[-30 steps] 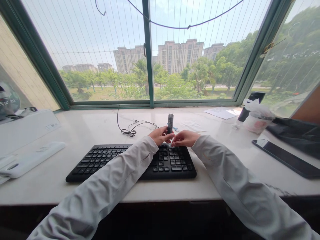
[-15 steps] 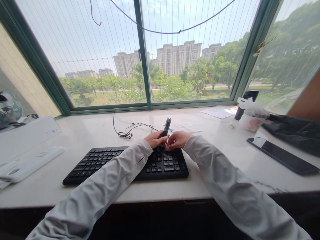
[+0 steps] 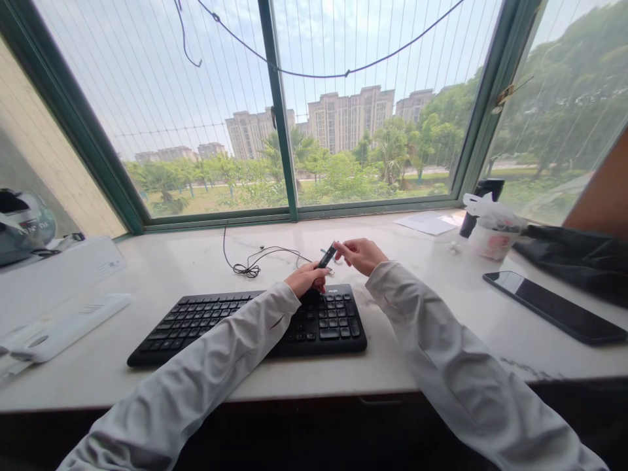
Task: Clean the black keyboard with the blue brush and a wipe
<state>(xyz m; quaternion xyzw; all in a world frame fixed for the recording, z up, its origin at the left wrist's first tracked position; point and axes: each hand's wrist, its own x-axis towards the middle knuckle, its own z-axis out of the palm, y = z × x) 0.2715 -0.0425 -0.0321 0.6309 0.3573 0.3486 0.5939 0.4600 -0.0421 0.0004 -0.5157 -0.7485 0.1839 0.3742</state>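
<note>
My left hand (image 3: 305, 277) is closed around the lower end of a small dark stick-shaped device (image 3: 327, 256), which tilts up to the right above the far edge of a black keyboard (image 3: 245, 320). My right hand (image 3: 362, 253) sits just right of the device's upper end, fingers curled in a pinch at its tip. Both arms wear white sleeves and reach over the keyboard on the pale window counter (image 3: 196, 261).
A thin black cable (image 3: 250, 263) lies coiled behind the keyboard. A white box and white device (image 3: 59, 320) lie left, with a helmet (image 3: 22, 226) beyond. Right: a dark phone (image 3: 554, 307), a bagged cup (image 3: 490, 229), papers (image 3: 432, 222), dark cloth (image 3: 583, 261).
The device has tipped from upright to slanting right and sits lower. My right hand has moved from its base up to its top end, away from the keyboard.
</note>
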